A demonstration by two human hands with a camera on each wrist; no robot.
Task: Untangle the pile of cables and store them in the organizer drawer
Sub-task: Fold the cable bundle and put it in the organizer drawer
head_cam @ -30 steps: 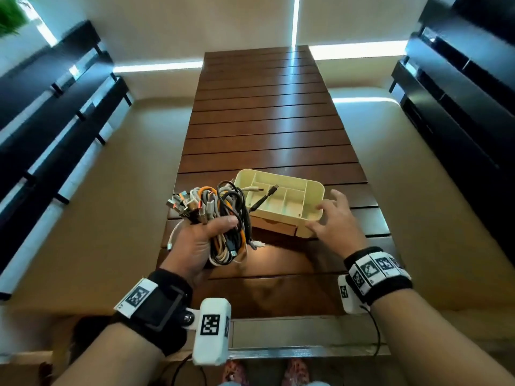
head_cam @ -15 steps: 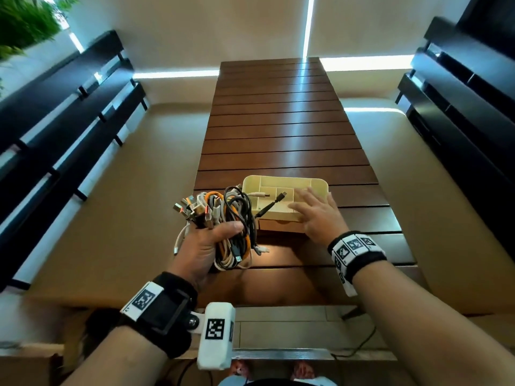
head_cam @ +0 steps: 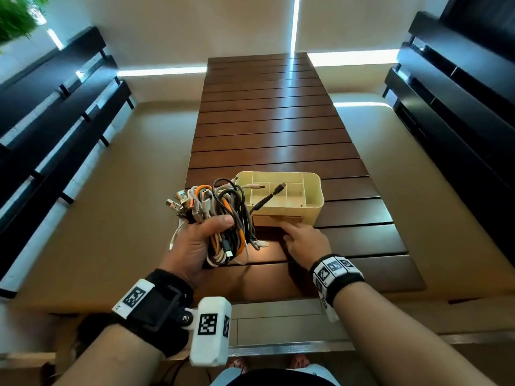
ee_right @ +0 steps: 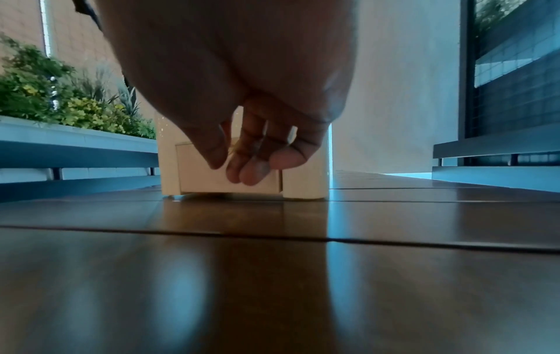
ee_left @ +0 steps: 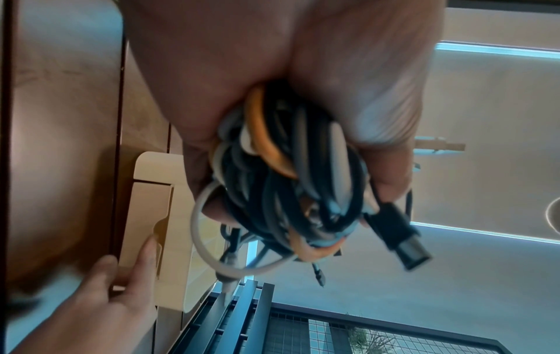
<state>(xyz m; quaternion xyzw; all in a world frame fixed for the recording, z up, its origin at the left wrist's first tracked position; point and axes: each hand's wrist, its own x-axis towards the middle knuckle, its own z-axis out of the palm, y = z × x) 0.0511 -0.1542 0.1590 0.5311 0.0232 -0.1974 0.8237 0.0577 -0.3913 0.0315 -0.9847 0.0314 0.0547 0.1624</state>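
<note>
My left hand grips a tangled bundle of cables, black, white, grey and orange, held above the wooden table just left of the organizer. In the left wrist view the cable bundle fills the left hand, and a black plug sticks out. The cream organizer has open compartments on top, and two cable ends hang over them. Its drawer looks closed. My right hand touches the drawer front with its fingertips, at the handle notch.
Dark slatted benches run along the left and the right of the table. A green plant stands at the top left. The table's near edge lies just below my wrists.
My right hand moved from the organizer's right corner, over its top, down to the drawer front. The organizer now sits square to me. The left hand keeps the bundle.
</note>
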